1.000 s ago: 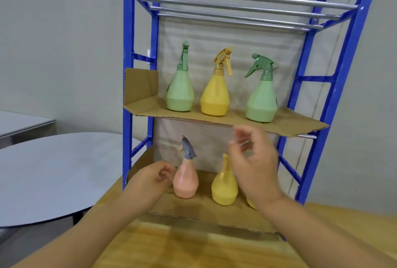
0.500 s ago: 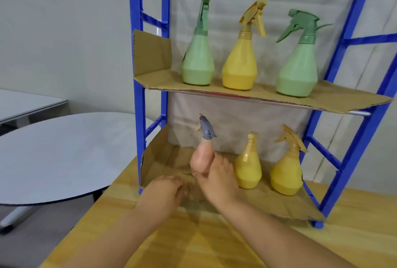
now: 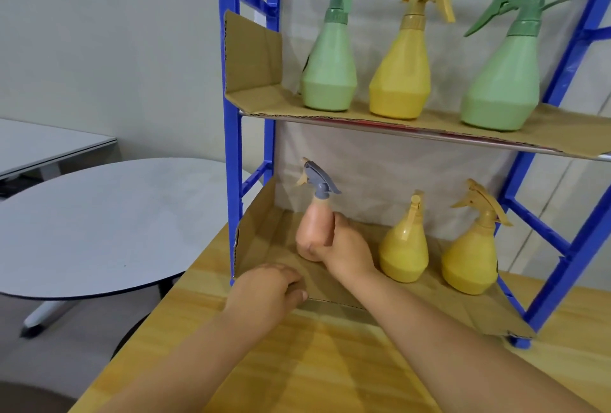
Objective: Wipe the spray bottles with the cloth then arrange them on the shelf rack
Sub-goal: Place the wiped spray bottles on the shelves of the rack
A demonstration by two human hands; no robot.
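In the right grip (image 3: pixel 347 247) sits the pink bottle (image 3: pixel 312 224).

The blue rack (image 3: pixel 232 154) stands on the wooden table (image 3: pixel 330 366) in front of me, with cardboard lining both shelves I can see. On the upper cardboard (image 3: pixel 264 96) three bottles stand upright in a row: the left green bottle (image 3: pixel 329 75), the upper yellow bottle (image 3: pixel 401 81) just beside it, and the right green bottle (image 3: pixel 499 91) set further apart. On the lower cardboard (image 3: pixel 264 244) are the pink bottle (image 3: pixel 310 230), gripped by my right hand (image 3: pixel 347 247), then the middle yellow bottle (image 3: pixel 403 250) and the end yellow bottle (image 3: pixel 469 263). My left hand (image 3: pixel 264 290) rests at that cardboard's front edge.
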